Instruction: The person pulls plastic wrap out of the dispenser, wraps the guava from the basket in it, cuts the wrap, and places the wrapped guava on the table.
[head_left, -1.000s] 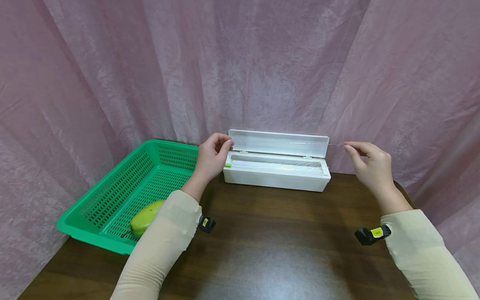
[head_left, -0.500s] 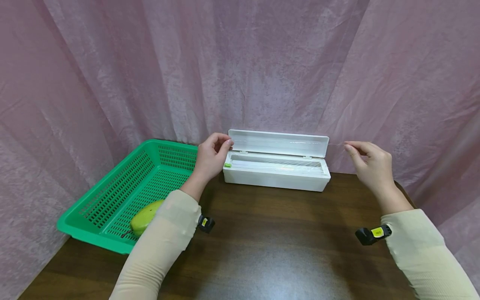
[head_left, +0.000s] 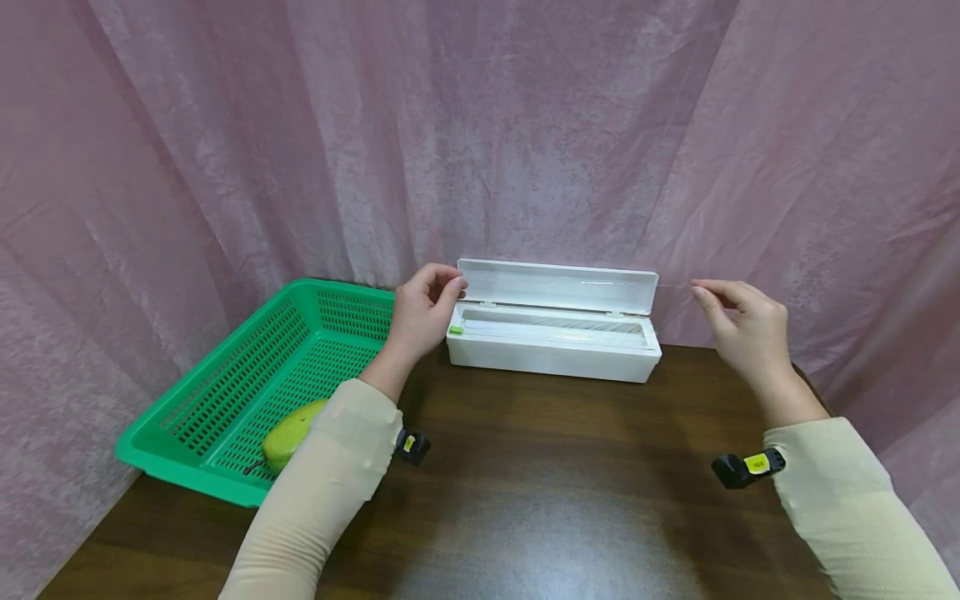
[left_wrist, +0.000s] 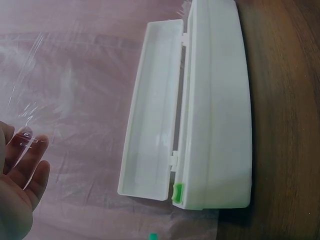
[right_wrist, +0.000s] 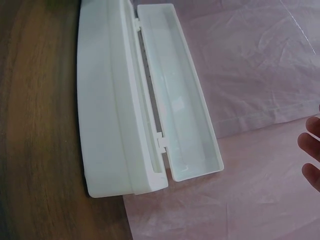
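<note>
A long white cling film dispenser box (head_left: 551, 357) stands at the back of the table, its lid (head_left: 558, 287) raised on hinges. On its left end sits a green slider (left_wrist: 178, 193). Thin clear cling film (left_wrist: 27, 75) stretches taut between both hands above the box; its upper edge shows as a faint line across the lid. My left hand (head_left: 424, 312) pinches the film's left corner with thumb and index finger, just left of the lid. My right hand (head_left: 752, 329) pinches the right corner, out beyond the box's right end. Only a few right fingertips show in the right wrist view.
At the left stands a green perforated plastic basket (head_left: 176, 408). A yellow-green, mango-like fruit (head_left: 292, 433) with a stem lies in it, partly hidden by the left sleeve. A pink curtain (head_left: 555, 125) hangs behind the brown wooden table (head_left: 540, 483).
My right hand has shifted very slightly right and up with its corner of the film. The left hand and the box stay nearly still.
</note>
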